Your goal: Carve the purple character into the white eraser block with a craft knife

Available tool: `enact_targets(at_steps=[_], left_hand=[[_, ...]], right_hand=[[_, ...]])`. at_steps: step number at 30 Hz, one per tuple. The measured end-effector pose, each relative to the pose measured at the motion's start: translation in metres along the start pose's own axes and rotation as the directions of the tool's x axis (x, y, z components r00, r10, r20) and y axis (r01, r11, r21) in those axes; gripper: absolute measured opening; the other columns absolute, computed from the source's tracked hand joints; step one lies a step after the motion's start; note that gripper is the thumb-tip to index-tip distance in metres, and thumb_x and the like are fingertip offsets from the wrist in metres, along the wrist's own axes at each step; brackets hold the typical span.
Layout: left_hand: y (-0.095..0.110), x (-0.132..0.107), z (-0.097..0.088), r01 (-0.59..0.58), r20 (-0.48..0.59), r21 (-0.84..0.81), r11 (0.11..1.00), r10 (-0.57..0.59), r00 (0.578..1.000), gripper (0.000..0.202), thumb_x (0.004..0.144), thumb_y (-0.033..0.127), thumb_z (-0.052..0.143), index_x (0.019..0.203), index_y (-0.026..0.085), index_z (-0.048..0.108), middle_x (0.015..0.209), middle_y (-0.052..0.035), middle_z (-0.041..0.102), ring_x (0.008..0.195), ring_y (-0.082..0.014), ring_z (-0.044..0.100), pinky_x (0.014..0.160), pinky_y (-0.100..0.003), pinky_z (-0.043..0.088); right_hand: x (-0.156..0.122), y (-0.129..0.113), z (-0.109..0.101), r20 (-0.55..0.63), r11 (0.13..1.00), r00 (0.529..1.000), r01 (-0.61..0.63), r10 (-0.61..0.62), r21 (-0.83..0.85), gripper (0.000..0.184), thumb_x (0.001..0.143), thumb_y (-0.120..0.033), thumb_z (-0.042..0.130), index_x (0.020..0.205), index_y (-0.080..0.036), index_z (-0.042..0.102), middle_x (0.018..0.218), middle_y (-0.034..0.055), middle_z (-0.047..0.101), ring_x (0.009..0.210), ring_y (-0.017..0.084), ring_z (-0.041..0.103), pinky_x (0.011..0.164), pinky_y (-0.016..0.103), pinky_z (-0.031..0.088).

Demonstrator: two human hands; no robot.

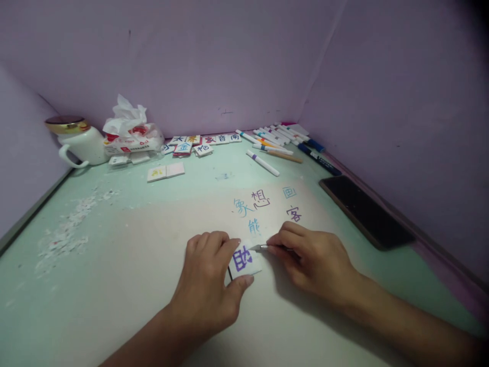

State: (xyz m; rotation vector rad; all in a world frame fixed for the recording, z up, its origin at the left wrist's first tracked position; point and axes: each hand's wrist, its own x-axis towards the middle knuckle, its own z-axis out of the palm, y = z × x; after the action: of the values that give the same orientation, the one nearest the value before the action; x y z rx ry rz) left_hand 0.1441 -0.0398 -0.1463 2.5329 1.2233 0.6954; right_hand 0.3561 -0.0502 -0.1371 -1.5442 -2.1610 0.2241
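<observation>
Fingers (214, 240) of the left hand (204, 290) curl over the top of a small white character tile (244, 260), with the thumb pressing its lower edge, so the tile is pinched flat against the bench (114, 285). This grip looks meant to stop the tile from sliding. The right hand (313, 265) has its fingers (283, 237) closed narrowly around a thin metal-tipped tool (256, 247), held low like a pen. Its grey point meets the tile's upper right edge. The low angle probably lets the tip work along the edge rather than dig down.

The tile lies near the middle of the bench, just in front of the person. It is squarish and white, and bears one bold purple character on its face. The left fingers cover its left side.

Just beyond the hands, handwritten characters (262, 199) in blue and purple are marked on the pale bench top. A smartphone (364, 211) lies face up to the right. A row of marker pens (273, 138) lies at the back, with one marker (263, 163) apart from the row. More tiles (191, 145) are heaped near the purple wall (229, 61), beside a tissue pack (132, 137) and a white lidded mug (78, 140). White flecks (69, 229) are scattered on the left.
</observation>
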Motion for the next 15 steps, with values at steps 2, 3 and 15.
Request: enact_targets(at_steps=[2, 3, 15], left_hand=[[0.0, 0.001, 0.0, -0.01, -0.008, -0.009, 1.0, 0.01, 1.0, 0.033, 0.076, 0.027, 0.059, 0.106, 0.015, 0.056, 0.1, -0.0124, 0.056, 0.092, -0.0293, 0.053, 0.078, -0.05, 0.044], [0.0, 0.002, 0.0, -0.013, -0.012, -0.013, 1.0, 0.013, 1.0, 0.032, 0.076, 0.027, 0.059, 0.105, 0.015, 0.056, 0.1, -0.0125, 0.056, 0.092, -0.0293, 0.053, 0.078, -0.05, 0.044], [-0.001, 0.001, 0.0, -0.011, -0.001, -0.069, 0.998, 0.011, 1.0, 0.034, 0.077, 0.025, 0.057, 0.108, 0.01, 0.057, 0.106, -0.0161, 0.056, 0.097, -0.0295, 0.054, 0.081, -0.048, 0.048]], right_hand=[[0.001, 0.0, 0.0, 0.012, 1.0, 1.0, -0.014, 0.014, -0.011, 0.021, 0.083, -0.026, 0.049, 0.077, -0.022, 0.069, 0.067, -0.0005, 0.064, 0.052, 0.012, 0.054, 0.047, 0.026, 0.025], [0.002, -0.001, 0.0, 0.021, 1.0, 0.999, -0.025, 0.026, -0.016, 0.02, 0.083, -0.026, 0.05, 0.076, -0.023, 0.069, 0.067, -0.0007, 0.064, 0.052, 0.012, 0.055, 0.047, 0.026, 0.024], [0.004, -0.013, 0.002, 0.032, 0.973, 0.996, -0.078, 0.087, -0.218, 0.014, 0.075, -0.021, 0.054, 0.071, -0.023, 0.067, 0.067, -0.0016, 0.064, 0.044, 0.012, 0.049, 0.043, 0.028, 0.011]])
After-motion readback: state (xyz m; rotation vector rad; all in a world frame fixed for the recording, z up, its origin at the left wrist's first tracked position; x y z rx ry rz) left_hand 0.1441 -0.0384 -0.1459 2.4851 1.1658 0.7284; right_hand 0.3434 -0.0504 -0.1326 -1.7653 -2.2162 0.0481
